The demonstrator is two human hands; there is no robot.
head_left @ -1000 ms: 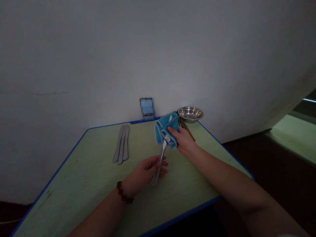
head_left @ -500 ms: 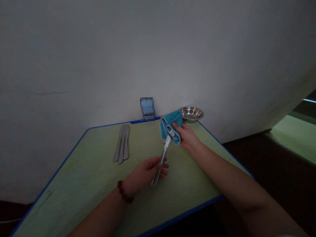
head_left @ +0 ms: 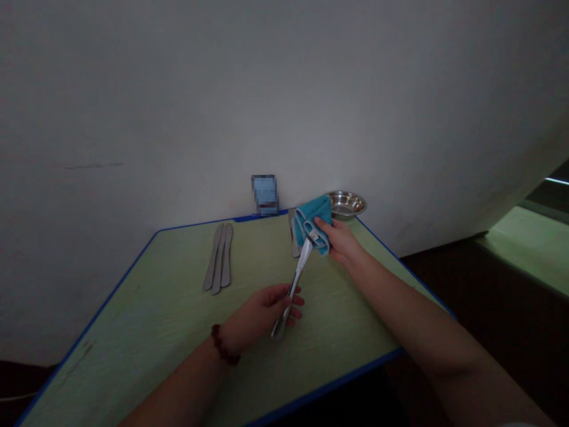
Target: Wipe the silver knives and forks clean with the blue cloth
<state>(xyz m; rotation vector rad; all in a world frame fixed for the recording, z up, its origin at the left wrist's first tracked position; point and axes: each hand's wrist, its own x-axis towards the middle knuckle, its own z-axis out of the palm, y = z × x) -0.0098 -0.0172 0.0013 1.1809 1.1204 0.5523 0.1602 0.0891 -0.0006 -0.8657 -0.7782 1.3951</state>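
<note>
My left hand (head_left: 264,308), with a dark red bead bracelet on its wrist, is closed on the handle of a shiny metal table knife (head_left: 301,265). The knife slants up and away to the right, and its far end meets a folded blue cloth (head_left: 315,207) with a pale edge and a white tag. Gripping that cloth is my right hand (head_left: 341,240), thumb on top. Whether the knife's tip goes inside the folds I cannot tell. Partly hidden behind the cloth lies a flat grey piece of cutlery (head_left: 294,243) on the table.
Three grey table knives (head_left: 217,261) lie side by side on the left of the pale green table (head_left: 169,320), which has a blue edge. A round steel bowl (head_left: 349,204) stands at the back right corner. A pixelated upright device (head_left: 265,194) leans near the wall (head_left: 200,107).
My right hand has moved the cloth slightly up and to the right, showing more of the cutlery behind it. The left hand and knife have barely moved.
</note>
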